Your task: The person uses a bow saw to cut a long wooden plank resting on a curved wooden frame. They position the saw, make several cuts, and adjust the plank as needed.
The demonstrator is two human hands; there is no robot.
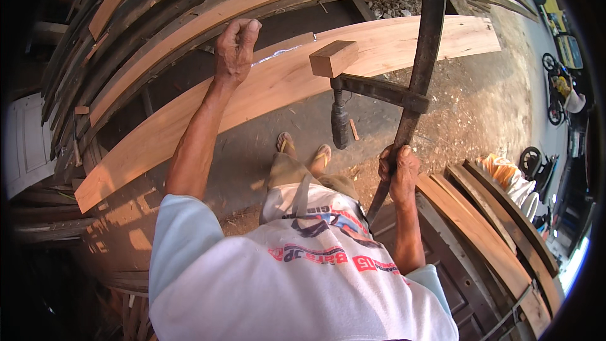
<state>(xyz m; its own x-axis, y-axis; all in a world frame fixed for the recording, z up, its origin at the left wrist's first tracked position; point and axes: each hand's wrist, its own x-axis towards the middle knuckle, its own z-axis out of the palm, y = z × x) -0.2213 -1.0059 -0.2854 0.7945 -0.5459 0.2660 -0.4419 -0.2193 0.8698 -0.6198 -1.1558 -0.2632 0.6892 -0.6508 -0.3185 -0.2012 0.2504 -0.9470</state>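
My right hand [400, 172] is wrapped round the long dark metal bar of a bar clamp [426, 44]. The clamp's sliding arm reaches left from the bar, with a dark screw handle [339, 127] hanging from its end. A short wood block [334, 58] rests by the arm's tip, over a long reddish plank [404, 38]. My left hand [235, 52] is closed, thumb up, over the plank's far side; what it holds, if anything, is hidden. A shiny whitish streak [278, 55] runs beside it, along a narrower strip of wood against the plank.
Stacked boards [189, 44] lie beyond the plank. More planks [492, 246] and a dark panelled door [442, 240] are at the near right. Wood chips litter the ground [467, 113]. Farther right are a motorcycle [557, 91] and a person. A white panel [28, 142] stands at left.
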